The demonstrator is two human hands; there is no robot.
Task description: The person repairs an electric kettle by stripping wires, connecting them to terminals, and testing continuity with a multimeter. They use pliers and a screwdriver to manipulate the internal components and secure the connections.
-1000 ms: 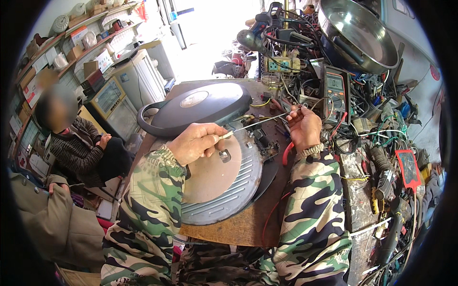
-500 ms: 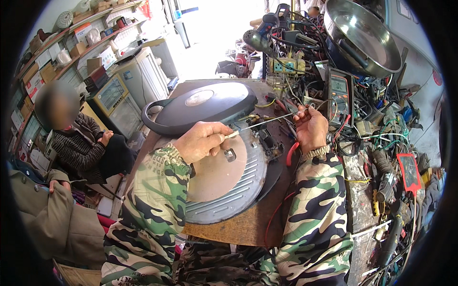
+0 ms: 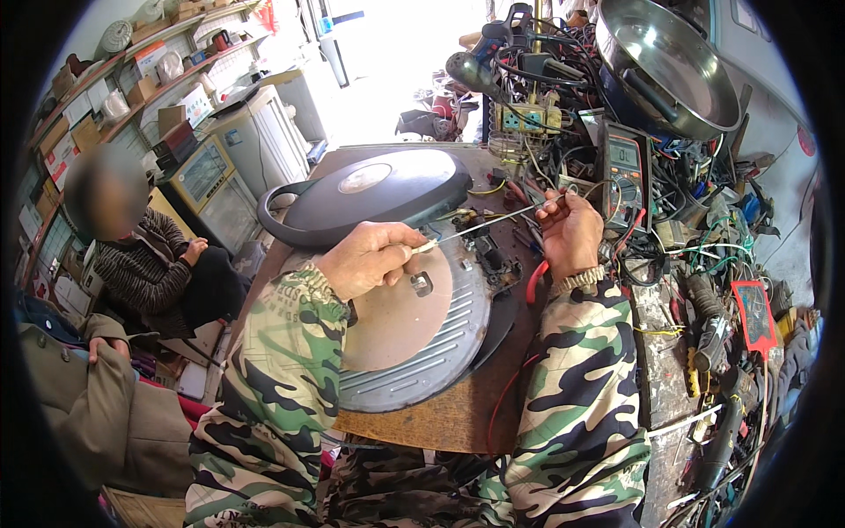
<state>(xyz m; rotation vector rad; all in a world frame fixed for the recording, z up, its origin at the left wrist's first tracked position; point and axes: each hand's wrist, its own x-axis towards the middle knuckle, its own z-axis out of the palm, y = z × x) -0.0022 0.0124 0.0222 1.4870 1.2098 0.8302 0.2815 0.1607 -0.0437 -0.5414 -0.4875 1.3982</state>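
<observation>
A thin pale wire (image 3: 489,223) with a white sleeve at its near end stretches between my hands over the bench. My left hand (image 3: 365,261) pinches the sleeved end above a tan round disc (image 3: 398,326). My right hand (image 3: 572,231) is closed on the wire's far end, fingertips together. Under the disc lies a round ribbed metal plate (image 3: 440,352) of an opened appliance. Behind it rests a dark oval housing (image 3: 405,187) with a loop handle and a silver oval. Dark electrical parts (image 3: 500,268) sit at the plate's right edge.
A multimeter (image 3: 624,172) with a lit screen stands at the right, amid tangled cables and tools. Red-handled pliers (image 3: 535,283) lie near my right wrist. A steel pan (image 3: 673,70) stands back right. One person (image 3: 145,264) sits at the left; another's sleeve (image 3: 110,387) is nearer.
Both hands keep their hold on the wire and have shifted only slightly to the left. The appliance parts look the same.
</observation>
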